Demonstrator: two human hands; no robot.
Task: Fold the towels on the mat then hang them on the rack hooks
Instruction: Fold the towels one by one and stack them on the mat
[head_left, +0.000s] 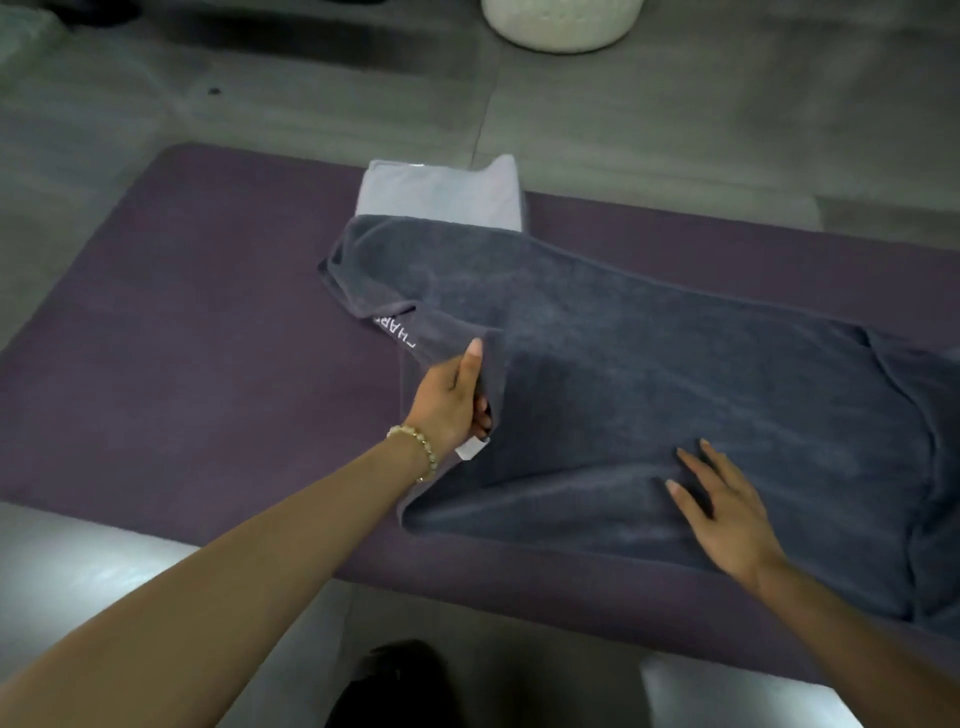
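Your left hand (457, 400) pinches the dark grey terry towel's (649, 374) left edge; your right hand (727, 512) presses flat, fingers spread. Towel lies on the purple mat (182, 338). Soft, limp, light: grip corners, not mid-cloth.

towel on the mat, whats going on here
A person is folding a dark towel spread on the mat. The left hand grips the towel's left edge; the right hand lies flat on the cloth. A folded pale towel sits at the mat's far edge, its near end under the dark one.
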